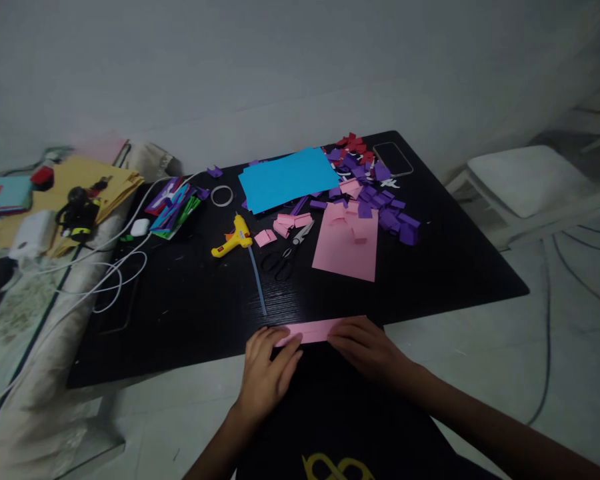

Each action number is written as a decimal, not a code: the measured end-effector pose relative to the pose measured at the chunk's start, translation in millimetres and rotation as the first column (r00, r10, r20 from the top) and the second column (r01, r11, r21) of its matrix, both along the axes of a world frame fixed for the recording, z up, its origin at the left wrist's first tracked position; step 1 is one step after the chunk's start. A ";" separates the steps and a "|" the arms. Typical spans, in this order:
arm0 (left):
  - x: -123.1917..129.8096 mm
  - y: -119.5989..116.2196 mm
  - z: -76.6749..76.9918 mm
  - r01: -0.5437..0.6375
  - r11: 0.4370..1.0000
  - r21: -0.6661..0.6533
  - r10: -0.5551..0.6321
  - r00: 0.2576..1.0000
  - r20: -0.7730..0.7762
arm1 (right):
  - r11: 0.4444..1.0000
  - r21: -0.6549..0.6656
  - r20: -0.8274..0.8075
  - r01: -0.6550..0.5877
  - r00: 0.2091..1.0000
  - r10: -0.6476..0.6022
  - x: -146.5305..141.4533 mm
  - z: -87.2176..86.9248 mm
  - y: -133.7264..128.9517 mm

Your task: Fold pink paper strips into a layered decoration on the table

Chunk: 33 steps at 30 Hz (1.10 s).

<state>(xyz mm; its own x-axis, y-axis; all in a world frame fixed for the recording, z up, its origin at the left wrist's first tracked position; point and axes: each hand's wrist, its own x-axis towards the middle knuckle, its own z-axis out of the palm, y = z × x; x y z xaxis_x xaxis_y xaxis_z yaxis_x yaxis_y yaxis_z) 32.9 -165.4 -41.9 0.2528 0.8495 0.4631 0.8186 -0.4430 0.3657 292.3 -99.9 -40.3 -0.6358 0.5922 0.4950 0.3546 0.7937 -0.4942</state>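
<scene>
From my remote seat: left hand (266, 370) grasping one end of a pink paper strip (314, 331), right hand (367, 347) grasping the other, strip lying flat between them at the near edge of the black table (190, 313). Beyond it, a pink sheet (345, 257) with folded pink pieces on top, and open scissors (288, 252) to its left. Then I've got the yellow glue gun (237, 236), and farther back, blue sheets (290, 179) beside scattered purple pieces (391, 220).
</scene>
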 end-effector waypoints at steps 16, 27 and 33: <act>-2.0 9.5 4.8 0.138 0.990 -0.018 -0.137 0.988 0.074 | 0.999 0.027 -0.023 0.033 0.999 -0.032 -11.2 -0.8 5.6; -3.7 8.9 7.2 0.153 0.986 -0.071 -0.151 0.988 0.039 | 0.999 0.032 -0.064 0.031 0.998 -0.029 -10.7 -6.1 6.6; -4.5 7.6 1.5 0.137 0.988 -0.070 -0.137 0.991 0.014 | 0.999 0.030 -0.065 0.018 0.998 -0.016 -9.4 -4.5 7.8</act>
<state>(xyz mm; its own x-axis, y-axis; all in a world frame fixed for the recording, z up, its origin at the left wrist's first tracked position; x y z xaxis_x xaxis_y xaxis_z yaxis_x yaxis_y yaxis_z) 28.4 -157.8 -40.4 0.3649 0.8377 0.4063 0.7484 -0.5235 0.4072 282.9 -92.2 -44.8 -0.5919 0.5870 0.5523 0.3366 0.8026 -0.4924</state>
